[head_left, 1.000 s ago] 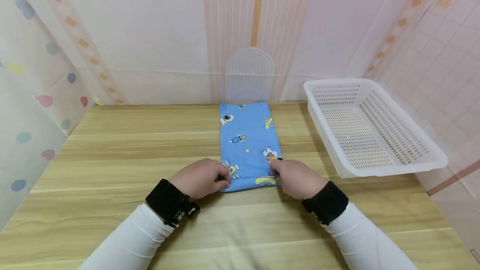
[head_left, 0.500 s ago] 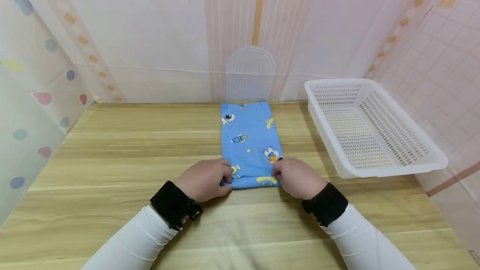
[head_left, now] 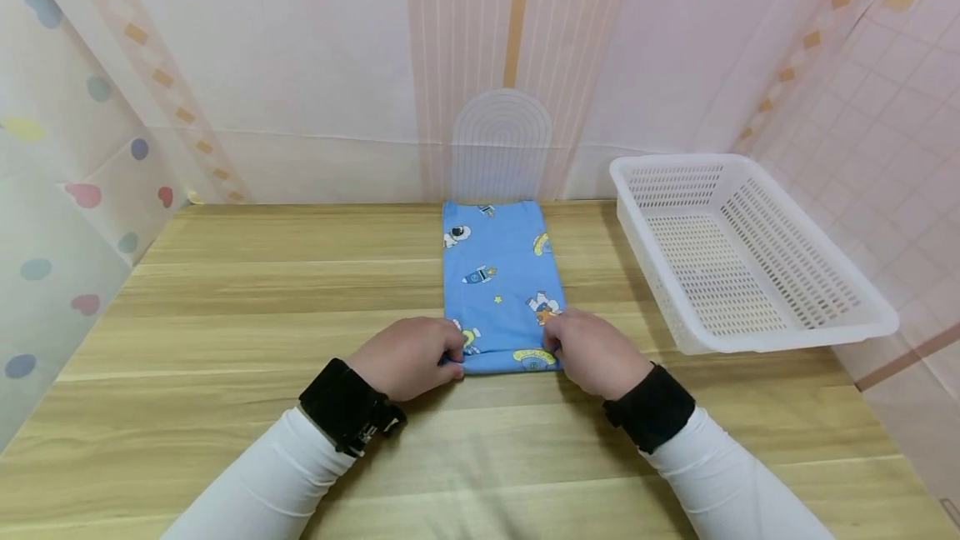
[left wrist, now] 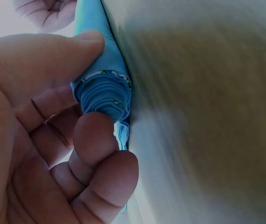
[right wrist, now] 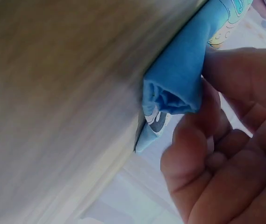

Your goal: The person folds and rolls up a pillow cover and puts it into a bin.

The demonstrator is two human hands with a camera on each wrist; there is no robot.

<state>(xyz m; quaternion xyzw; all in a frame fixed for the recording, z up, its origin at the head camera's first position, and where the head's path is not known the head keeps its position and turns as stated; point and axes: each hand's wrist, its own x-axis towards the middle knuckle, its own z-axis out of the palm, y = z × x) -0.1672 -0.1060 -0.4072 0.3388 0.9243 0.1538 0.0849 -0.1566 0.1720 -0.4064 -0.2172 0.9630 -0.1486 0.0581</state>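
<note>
A blue printed cloth (head_left: 498,273) with rockets, astronauts and rainbows lies as a long strip on the wooden table. Its near end is turned over into a small roll (head_left: 510,362). My left hand (head_left: 408,359) grips the roll's left end. In the left wrist view the thumb (left wrist: 83,51) lies on the roll, fingertips curl at its end, and several layers show in the coil (left wrist: 104,95). My right hand (head_left: 596,354) holds the right end. The right wrist view shows that end (right wrist: 175,88) more loosely coiled, between thumb and fingers.
A white slotted plastic basket (head_left: 795,342) stands at the right of the table (head_left: 285,273). Patterned wall sheets (head_left: 315,65) rise behind the table and along both sides. Each wrist wears a black strap (head_left: 341,407) with a camera.
My left hand has shifted slightly right along the roll's end, and its fingers have regripped. The roll's near edge, slanted earlier, now lies straighter. My right hand has barely moved.
</note>
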